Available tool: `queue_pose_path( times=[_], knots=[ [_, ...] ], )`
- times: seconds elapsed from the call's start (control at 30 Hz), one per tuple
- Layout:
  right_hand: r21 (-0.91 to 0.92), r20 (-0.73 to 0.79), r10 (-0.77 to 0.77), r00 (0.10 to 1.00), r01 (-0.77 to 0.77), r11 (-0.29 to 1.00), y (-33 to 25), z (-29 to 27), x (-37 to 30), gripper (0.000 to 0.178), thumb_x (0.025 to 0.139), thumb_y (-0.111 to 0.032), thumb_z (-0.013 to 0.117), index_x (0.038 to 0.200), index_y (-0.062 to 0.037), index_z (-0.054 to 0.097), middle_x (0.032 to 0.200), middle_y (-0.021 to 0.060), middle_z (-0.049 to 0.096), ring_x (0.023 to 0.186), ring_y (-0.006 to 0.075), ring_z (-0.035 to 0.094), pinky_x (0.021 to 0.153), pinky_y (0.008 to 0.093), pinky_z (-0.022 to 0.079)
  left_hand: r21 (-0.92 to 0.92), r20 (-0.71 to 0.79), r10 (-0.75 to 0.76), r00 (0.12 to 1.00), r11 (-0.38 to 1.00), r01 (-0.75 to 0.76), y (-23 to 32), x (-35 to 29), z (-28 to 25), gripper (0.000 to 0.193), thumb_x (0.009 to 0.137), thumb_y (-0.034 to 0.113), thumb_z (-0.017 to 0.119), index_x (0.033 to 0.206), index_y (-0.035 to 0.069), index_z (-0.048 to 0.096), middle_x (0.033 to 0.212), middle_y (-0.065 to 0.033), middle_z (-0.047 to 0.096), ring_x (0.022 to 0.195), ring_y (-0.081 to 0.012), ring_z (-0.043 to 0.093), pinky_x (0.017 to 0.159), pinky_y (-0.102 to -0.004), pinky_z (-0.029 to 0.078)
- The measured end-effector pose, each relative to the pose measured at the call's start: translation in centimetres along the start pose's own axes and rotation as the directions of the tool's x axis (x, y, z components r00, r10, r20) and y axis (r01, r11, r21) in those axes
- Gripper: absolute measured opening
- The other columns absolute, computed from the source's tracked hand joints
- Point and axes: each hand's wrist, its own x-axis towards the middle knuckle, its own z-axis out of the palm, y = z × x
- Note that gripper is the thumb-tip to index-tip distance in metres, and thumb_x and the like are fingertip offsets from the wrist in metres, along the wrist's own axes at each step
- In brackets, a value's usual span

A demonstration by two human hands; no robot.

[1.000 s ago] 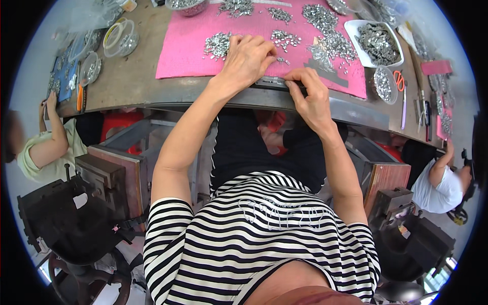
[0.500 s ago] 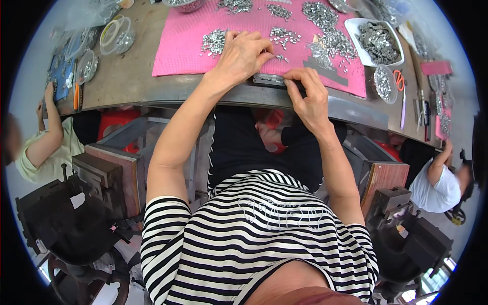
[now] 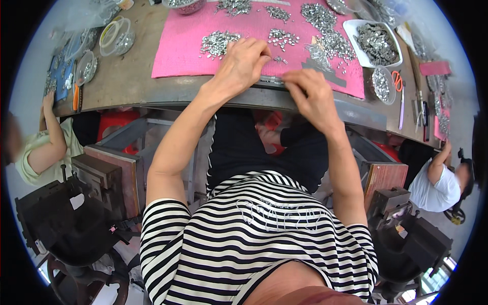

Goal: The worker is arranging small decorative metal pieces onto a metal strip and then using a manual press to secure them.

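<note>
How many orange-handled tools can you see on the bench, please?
2: an orange-handled tool at the left, and orange scissors right of the pink mat. Others may be hidden.

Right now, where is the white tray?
In the head view, the white tray is at upper right, at the right edge of the pink mat, just beyond a clear tub.

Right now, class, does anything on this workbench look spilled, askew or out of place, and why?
Nothing plainly stands out as damaged or overturned. Slightly untidy: a few small metal pieces lie on the pink mat just right of the left hand, apart from the heaps, whose edges straggle too.
</note>
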Motion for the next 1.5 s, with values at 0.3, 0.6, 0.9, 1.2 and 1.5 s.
queue_pose_path(
  times=[0.3, 0.6, 0.9, 1.2, 1.5],
  knots=[
    [-0.183, -0.050, -0.004, 0.999, -0.006, 0.983, 4.6, 2.4, 4.0, 0.013, 0.084, -0.010, 0.075, 0.092, -0.0005, 0.071, 0.081, 0.0138, 0.064, 0.081, 0.0326, 0.063, 0.071, 0.0414, 0.050, -0.302, -0.018, -0.156, 0.988, 0.943, 0.143, 3.5, -3.0, 1.1, 0.009, 0.091, 0.002, 0.065, 0.099, -0.001, 0.062, 0.090, -0.0122, 0.064, 0.086, -0.0266, 0.062, 0.078, -0.0364, 0.050],
    [0.198, -0.044, 0.258, 0.965, -0.245, 0.949, 2.3, 0.3, 2.0, 0.010, 0.086, -0.006, 0.070, 0.093, 0.0010, 0.065, 0.083, 0.0147, 0.067, 0.079, 0.0324, 0.067, 0.071, 0.0408, 0.052, -0.189, -0.080, -0.009, 0.997, 0.982, -0.007, 3.7, -3.4, 1.8, 0.013, 0.086, -0.001, 0.069, 0.097, -0.001, 0.062, 0.092, -0.0131, 0.064, 0.087, -0.0317, 0.063, 0.077, -0.0391, 0.050],
    [0.250, -0.087, 0.231, 0.969, -0.204, 0.947, 0.0, 0.5, -0.7, 0.011, 0.086, 0.000, 0.070, 0.094, 0.0011, 0.064, 0.088, 0.0132, 0.065, 0.087, 0.0313, 0.063, 0.077, 0.0391, 0.049, -0.027, -0.062, 0.089, 0.994, 0.996, -0.091, 4.4, -3.2, 1.4, 0.015, 0.081, 0.000, 0.072, 0.094, 0.001, 0.065, 0.091, -0.0116, 0.066, 0.084, -0.0314, 0.064, 0.075, -0.0400, 0.051],
    [0.067, -0.120, 0.075, 0.990, -0.067, 0.996, 0.0, 1.2, -0.5, 0.013, 0.085, 0.002, 0.071, 0.096, 0.0003, 0.064, 0.093, 0.0121, 0.065, 0.086, 0.0309, 0.061, 0.077, 0.0387, 0.049, -0.063, -0.199, 0.085, 0.976, 0.993, -0.099, 3.4, -3.3, 1.6, 0.013, 0.085, 0.008, 0.073, 0.097, 0.005, 0.070, 0.087, -0.0082, 0.068, 0.083, -0.0288, 0.063, 0.087, -0.0476, 0.047],
    [0.249, -0.375, 0.296, 0.878, -0.212, 0.945, 2.7, -15.9, 3.4, 0.022, 0.101, -0.013, 0.061, 0.115, 0.0006, 0.071, 0.099, 0.0057, 0.074, 0.091, 0.0123, 0.067, 0.084, 0.0251, 0.052, 0.069, -0.011, -0.123, 0.992, 0.990, 0.123, 1.8, 0.1, 1.3, 0.011, 0.084, 0.019, 0.077, 0.093, 0.013, 0.074, 0.090, -0.0014, 0.066, 0.095, -0.0222, 0.059, 0.099, -0.0479, 0.032]
  ],
)
